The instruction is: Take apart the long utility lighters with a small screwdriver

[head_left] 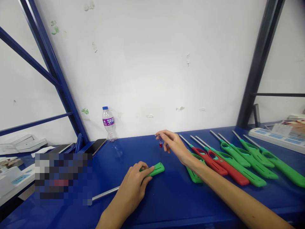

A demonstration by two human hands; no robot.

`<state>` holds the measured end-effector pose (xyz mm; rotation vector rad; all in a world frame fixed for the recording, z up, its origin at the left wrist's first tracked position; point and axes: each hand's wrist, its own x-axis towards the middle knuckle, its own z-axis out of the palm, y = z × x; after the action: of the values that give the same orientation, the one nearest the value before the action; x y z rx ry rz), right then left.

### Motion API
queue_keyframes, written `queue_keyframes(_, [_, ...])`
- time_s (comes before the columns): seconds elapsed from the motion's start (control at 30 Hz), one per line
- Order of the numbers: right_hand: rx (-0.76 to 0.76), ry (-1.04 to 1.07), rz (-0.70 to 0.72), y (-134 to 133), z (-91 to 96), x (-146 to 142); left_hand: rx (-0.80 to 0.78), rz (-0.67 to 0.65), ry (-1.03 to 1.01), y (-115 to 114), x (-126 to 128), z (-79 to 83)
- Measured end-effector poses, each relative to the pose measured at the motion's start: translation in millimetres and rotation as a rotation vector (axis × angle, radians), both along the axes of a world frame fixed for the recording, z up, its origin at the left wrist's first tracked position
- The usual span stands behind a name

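Observation:
A green long-necked gas lighter (158,169) lies on the blue table, its metal tube pointing to the lower left. My left hand (135,179) is closed over its middle and hides part of the body. My right hand (173,144) pinches the handle of a small screwdriver (160,144) with a clear, dark red handle. The screwdriver stands upright, its thin shaft reaching down to the free end of the lighter. Whether a screw sits under the tip is too small to tell.
Several green lighters (252,157) and a red lighter (228,167) lie in a row at the right, partly behind my right forearm. A plastic bottle (109,124) and a phone (96,146) are at the back left. A white power strip (278,140) lies far right. A wall closes off the back.

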<state>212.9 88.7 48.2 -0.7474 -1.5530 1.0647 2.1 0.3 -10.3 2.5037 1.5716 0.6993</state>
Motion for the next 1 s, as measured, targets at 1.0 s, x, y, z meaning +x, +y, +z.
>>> queue_keyframes(1.0, [0.042, -0.021, 0.003, -5, 3.9, 0, -0.054, 0.001, -0.011, -1, 1, 1.4])
